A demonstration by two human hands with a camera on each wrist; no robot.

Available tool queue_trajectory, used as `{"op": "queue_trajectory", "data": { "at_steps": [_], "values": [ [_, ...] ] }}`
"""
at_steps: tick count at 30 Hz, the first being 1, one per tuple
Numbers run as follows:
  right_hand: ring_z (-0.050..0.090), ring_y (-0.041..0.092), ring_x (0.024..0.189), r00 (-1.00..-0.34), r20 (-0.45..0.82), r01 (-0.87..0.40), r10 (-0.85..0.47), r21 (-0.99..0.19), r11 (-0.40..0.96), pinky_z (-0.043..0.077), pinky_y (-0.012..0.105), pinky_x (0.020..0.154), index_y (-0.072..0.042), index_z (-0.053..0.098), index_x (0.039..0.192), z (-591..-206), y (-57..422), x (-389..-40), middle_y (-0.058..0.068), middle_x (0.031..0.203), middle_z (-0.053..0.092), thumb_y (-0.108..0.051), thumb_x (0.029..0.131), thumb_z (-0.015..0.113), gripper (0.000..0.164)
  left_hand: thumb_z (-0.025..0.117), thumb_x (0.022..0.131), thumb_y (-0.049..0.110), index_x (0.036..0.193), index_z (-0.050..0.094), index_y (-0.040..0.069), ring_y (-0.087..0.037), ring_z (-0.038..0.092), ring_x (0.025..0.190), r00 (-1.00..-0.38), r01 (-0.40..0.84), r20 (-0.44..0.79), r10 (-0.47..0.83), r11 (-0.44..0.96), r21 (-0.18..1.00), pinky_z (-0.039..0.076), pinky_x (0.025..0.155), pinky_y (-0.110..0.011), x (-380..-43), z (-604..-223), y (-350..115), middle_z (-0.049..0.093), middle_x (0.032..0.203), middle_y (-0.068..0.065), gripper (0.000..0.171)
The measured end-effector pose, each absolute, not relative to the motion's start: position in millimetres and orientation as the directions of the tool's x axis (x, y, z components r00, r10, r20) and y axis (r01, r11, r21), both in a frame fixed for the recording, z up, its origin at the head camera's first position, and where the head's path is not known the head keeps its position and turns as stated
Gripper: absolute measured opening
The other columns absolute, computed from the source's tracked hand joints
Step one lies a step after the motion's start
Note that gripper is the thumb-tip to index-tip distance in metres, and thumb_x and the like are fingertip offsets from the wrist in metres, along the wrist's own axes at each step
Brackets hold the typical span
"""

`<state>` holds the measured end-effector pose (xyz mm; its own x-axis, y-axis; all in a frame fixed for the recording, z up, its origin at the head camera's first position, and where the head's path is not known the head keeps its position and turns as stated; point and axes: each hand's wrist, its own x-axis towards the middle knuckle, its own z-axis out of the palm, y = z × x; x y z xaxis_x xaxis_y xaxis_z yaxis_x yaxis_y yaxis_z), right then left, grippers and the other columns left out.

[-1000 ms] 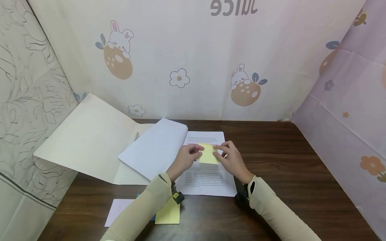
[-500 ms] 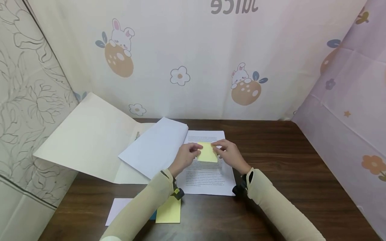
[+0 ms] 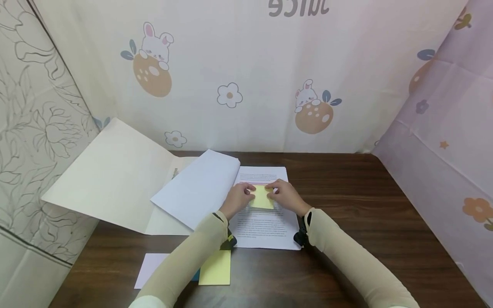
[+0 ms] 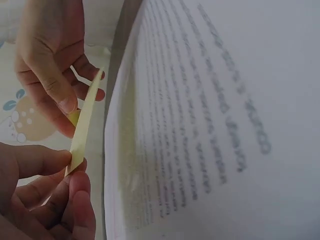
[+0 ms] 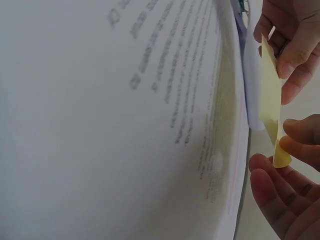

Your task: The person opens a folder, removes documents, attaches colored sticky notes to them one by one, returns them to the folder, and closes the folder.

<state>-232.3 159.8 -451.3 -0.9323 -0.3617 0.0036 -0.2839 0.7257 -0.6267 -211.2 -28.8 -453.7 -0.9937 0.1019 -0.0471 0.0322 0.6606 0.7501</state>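
Observation:
A small yellow sticky note (image 3: 262,198) is held close over a printed page (image 3: 259,235) in the head view. My left hand (image 3: 236,200) pinches its left edge between thumb and fingers. At the opposite edge my right hand (image 3: 287,196) pinches it. The left wrist view shows the note (image 4: 86,120) edge-on, standing apart from the page (image 4: 200,150). In the right wrist view, one corner of the note (image 5: 271,95) curls at my right thumb and fingers (image 5: 272,192). A reddish line crosses the page near the note's top edge.
To the left lies an open cream folder (image 3: 111,184), with turned-over white sheets (image 3: 198,188) partly on it. A lilac pad (image 3: 149,269), a blue pad (image 3: 195,276) and a larger yellow pad (image 3: 215,269) lie at the front left, partly under my left sleeve.
Both hands have shifted slightly left over the page with the sticky note, the right hand more. The folder, sheets and pads have stayed put.

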Motion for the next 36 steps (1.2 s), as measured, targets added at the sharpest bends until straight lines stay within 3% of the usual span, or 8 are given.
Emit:
{"op": "queue_trajectory", "data": {
  "at_steps": [8,16,24,29,31,36],
  "values": [
    [0.059,0.019,0.087,-0.928,-0.058,-0.266,-0.367,-0.585,0.766,0.049,0.032,0.074,-0.002,0.069,0.116,-462.9,155.5,-237.7,0.012,0.107,0.064,-0.01,0.087,0.069,0.03,0.068,0.087,0.015,0.107,0.071,0.01,-0.018,0.063,0.084,-0.991,0.039,-0.072,0.116,0.744,0.667,0.049,0.073,-0.031,-212.6,-464.4,-27.6,0.072,0.098,-0.007,0.021],
    [0.054,0.017,0.079,-0.912,-0.082,-0.302,-0.401,-0.528,0.794,0.043,0.028,0.069,-0.001,0.071,0.113,-466.4,151.3,-238.4,0.01,0.103,0.064,-0.009,0.08,0.075,0.034,0.072,0.085,0.016,0.1,0.069,0.01,-0.016,0.056,0.071,-0.989,0.056,-0.076,0.126,0.797,0.602,0.042,0.066,-0.028,-212.4,-470.4,-26.7,0.068,0.082,-0.003,0.016],
    [0.052,0.019,0.088,-0.906,-0.095,-0.346,-0.413,-0.396,0.851,0.045,0.035,0.079,-0.005,0.072,0.112,-463.9,148.5,-237.7,0.01,0.106,0.06,-0.014,0.082,0.076,0.031,0.073,0.083,0.015,0.101,0.068,0.012,-0.018,0.053,0.073,-0.983,0.059,-0.108,0.146,0.818,0.572,0.041,0.069,-0.031,-216.7,-468.7,-26.7,0.066,0.084,-0.003,0.019],
    [0.048,0.02,0.08,-0.903,-0.108,-0.364,-0.415,-0.318,0.875,0.042,0.031,0.07,-0.007,0.073,0.113,-459.7,146.8,-236.0,0.011,0.1,0.056,-0.017,0.083,0.075,0.031,0.073,0.083,0.013,0.112,0.068,0.012,-0.023,0.06,0.088,-0.977,0.101,-0.106,0.186,0.836,0.54,0.048,0.082,-0.037,-218.8,-464.9,-25.3,0.071,0.108,-0.008,0.03],
    [0.048,0.019,0.077,-0.896,-0.124,-0.377,-0.426,-0.295,0.878,0.042,0.03,0.068,-0.007,0.072,0.116,-458.7,145.1,-236.2,0.012,0.1,0.058,-0.017,0.084,0.074,0.033,0.073,0.083,0.013,0.118,0.067,0.011,-0.026,0.063,0.101,-0.973,0.123,-0.103,0.207,0.839,0.531,0.048,0.093,-0.04,-218.2,-463.8,-25.6,0.069,0.12,-0.01,0.035],
    [0.051,0.02,0.083,-0.861,-0.212,-0.394,-0.463,-0.298,0.87,0.045,0.034,0.075,-0.01,0.062,0.131,-457.1,138.8,-237.0,0.018,0.12,0.067,-0.02,0.088,0.07,0.045,0.075,0.082,0.015,0.13,0.063,0.012,-0.031,0.059,0.121,-0.957,0.147,-0.144,0.25,0.853,0.5,0.044,0.104,-0.042,-218.8,-461.7,-27.9,0.064,0.13,-0.011,0.049]
  ]
}}
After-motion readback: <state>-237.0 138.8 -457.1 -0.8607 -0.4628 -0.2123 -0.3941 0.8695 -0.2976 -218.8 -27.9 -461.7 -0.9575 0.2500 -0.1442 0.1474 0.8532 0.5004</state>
